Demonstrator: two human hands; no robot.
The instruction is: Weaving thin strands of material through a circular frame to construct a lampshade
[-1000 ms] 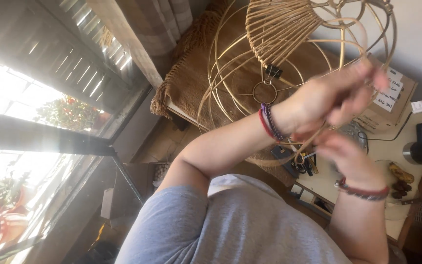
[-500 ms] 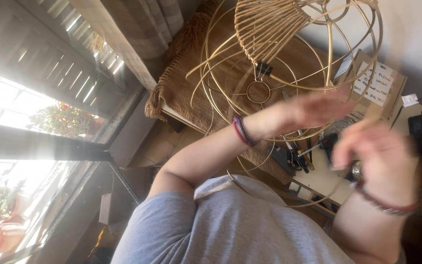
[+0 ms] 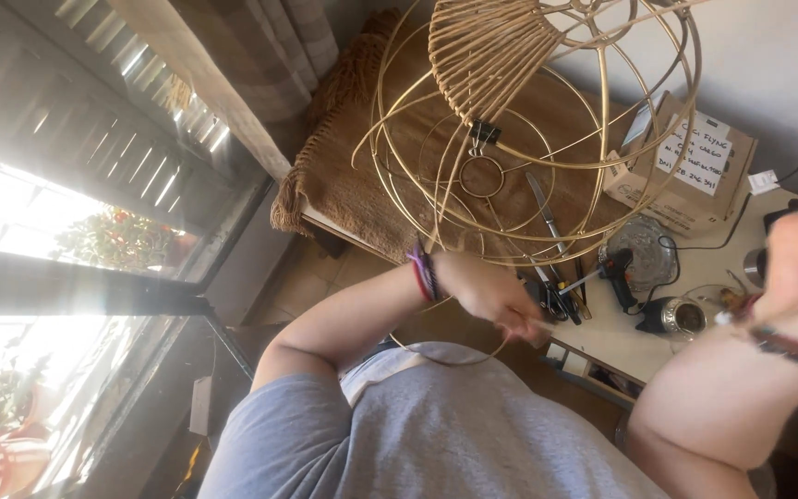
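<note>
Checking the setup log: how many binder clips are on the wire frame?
1: a black clip on the frame, at the lower edge of the woven reed. More may be hidden behind the weave.

Wire frame [image 3: 547,139] above desk [image 3: 621,337], cardboard box [image 3: 685,166] on desk

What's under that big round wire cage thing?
Under the wire frame lies a brown fringed blanket, seen through the bars. Scissors lie there too. Woven cane strips cover what lies beneath its top.
</note>
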